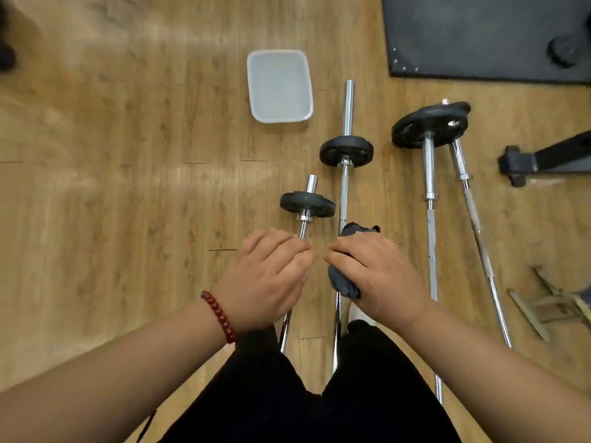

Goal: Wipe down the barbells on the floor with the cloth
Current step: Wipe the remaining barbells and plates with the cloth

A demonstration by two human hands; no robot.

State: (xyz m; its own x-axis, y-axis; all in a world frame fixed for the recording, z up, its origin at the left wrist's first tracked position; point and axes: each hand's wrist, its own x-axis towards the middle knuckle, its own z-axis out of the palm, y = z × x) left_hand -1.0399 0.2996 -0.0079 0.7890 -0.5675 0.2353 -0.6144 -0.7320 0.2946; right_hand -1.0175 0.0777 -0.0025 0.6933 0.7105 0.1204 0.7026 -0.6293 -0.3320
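Several chrome barbells lie side by side on the wooden floor. My left hand (271, 279), a red bead bracelet on its wrist, curls over the shaft of the short leftmost barbell (307, 204), just below its small black plate. My right hand (377, 276) grips a dark grey cloth (343, 284) wrapped around the shaft of the second barbell (344, 190). The cloth shows above and below my fingers. Two longer barbells (429, 174) (470, 199) lie to the right, untouched, their far ends at large black plates (430, 124).
A translucent plastic tub (279, 86) sits on the floor beyond the barbells. A black rubber mat (479, 36) fills the far right corner, and a black machine foot (518, 164) juts in at right. A small wooden frame (543, 302) lies at the right edge. My black-trousered legs (303, 394) straddle the bars.
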